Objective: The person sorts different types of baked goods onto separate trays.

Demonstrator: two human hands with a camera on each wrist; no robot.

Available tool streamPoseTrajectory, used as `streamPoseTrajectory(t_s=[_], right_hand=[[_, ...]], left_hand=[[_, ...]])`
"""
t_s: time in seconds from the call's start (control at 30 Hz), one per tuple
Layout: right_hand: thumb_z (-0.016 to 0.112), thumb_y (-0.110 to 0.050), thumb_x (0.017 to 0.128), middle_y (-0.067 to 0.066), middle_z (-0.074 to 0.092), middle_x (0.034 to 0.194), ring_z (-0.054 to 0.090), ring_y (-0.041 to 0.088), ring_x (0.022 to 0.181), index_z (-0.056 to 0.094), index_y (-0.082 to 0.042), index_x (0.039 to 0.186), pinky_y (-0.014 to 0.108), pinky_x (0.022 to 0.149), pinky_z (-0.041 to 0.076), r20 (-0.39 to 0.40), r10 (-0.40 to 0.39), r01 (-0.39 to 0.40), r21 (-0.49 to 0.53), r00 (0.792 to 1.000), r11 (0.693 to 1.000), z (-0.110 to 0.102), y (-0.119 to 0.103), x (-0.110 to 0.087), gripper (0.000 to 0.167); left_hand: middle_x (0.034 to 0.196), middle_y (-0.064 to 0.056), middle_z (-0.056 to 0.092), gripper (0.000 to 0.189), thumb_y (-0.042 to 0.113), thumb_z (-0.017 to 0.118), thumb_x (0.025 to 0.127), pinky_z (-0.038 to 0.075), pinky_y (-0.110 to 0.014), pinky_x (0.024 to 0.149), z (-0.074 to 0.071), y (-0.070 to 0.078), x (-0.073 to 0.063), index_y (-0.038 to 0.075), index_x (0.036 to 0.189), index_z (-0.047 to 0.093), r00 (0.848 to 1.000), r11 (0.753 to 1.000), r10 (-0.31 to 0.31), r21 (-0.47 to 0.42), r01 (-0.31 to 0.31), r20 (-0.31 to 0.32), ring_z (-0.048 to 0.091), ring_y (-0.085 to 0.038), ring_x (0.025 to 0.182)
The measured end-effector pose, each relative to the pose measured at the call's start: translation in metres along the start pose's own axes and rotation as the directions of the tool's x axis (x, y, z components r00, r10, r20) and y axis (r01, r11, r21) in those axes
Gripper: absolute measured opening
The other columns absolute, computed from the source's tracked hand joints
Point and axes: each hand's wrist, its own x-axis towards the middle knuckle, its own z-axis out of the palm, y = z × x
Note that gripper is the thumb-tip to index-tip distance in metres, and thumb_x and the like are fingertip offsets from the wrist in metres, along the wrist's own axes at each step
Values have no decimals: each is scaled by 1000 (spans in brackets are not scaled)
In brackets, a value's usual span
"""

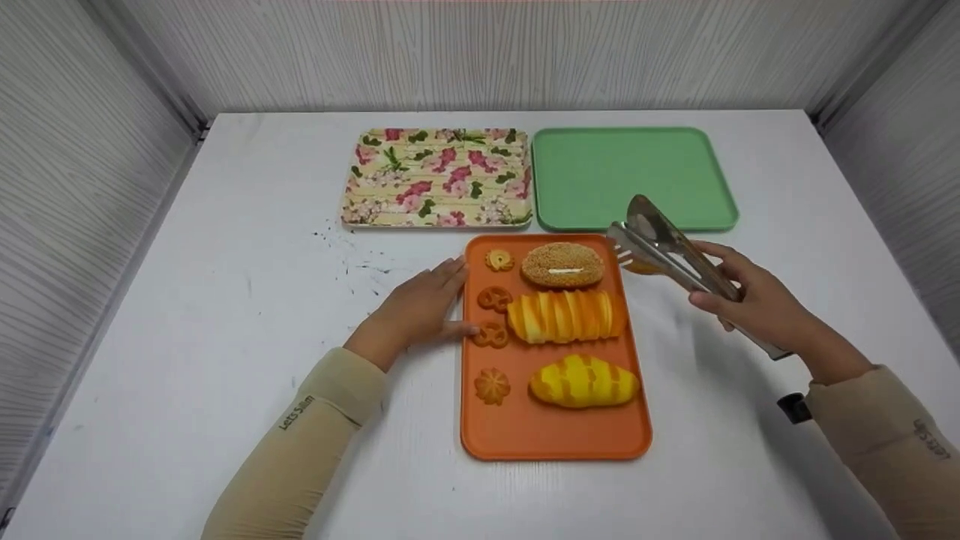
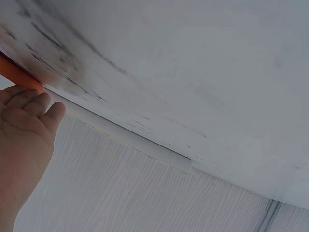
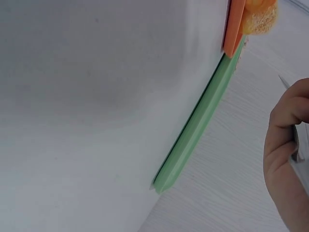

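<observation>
My left hand (image 1: 420, 304) lies along the left edge of the orange tray (image 1: 555, 442), straight fingers against its side and thumb over the rim beside a pretzel-shaped cookie (image 1: 491, 335). My right hand (image 1: 757, 296) grips metal tongs (image 1: 682, 259), whose parted tips are over the tray's upper right edge. A small orange-brown patch shows under the tips; I cannot tell whether it is a held piece. On the tray sit a seeded bun (image 1: 562, 265), a sliced loaf (image 1: 566, 316), a yellow striped bread (image 1: 585, 381), another pretzel cookie (image 1: 496, 299), a round cookie (image 1: 499, 260) and a flower-shaped cookie (image 1: 493, 386).
Behind the orange tray, a flowered tray (image 1: 439, 180) and a green tray (image 1: 634, 176) lie side by side on the white table (image 1: 247, 300). Dark marks spot the table left of the orange tray. Wood-patterned panels (image 1: 480, 52) enclose the back and sides.
</observation>
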Motion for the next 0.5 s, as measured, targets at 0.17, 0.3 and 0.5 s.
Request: streamPoseTrajectory(t_s=[0.17, 0.3, 0.5], right_hand=[[65, -13, 92, 17, 52, 99, 50, 25, 48, 34, -25, 148, 32, 44, 44, 103, -14, 11, 26, 995, 1000, 8, -8, -9, 65], [67, -11, 90, 16, 51, 102, 50, 25, 46, 37, -23, 146, 32, 43, 45, 190, -39, 30, 51, 981, 998, 13, -11, -16, 65], [72, -9, 86, 9, 54, 96, 48, 10, 49, 41, -17, 144, 27, 43, 44, 324, -101, 88, 54, 941, 995, 19, -11, -23, 66]], left_hand=[[158, -10, 9, 96, 65, 51, 87, 17, -40, 114, 1, 0, 0, 3, 152, 17, 1000, 1000, 1, 11, -1, -3, 12, -25, 143], [158, -10, 9, 96, 64, 51, 86, 17, -40, 114, 1, 0, 0, 3, 152, 17, 1000, 1000, 1, -3, -1, -6, 13, -26, 143], [158, -10, 9, 96, 64, 51, 86, 16, -40, 114, 1, 0, -1, 4, 152, 16, 1000, 1000, 1, -6, -1, -5, 13, -26, 143]])
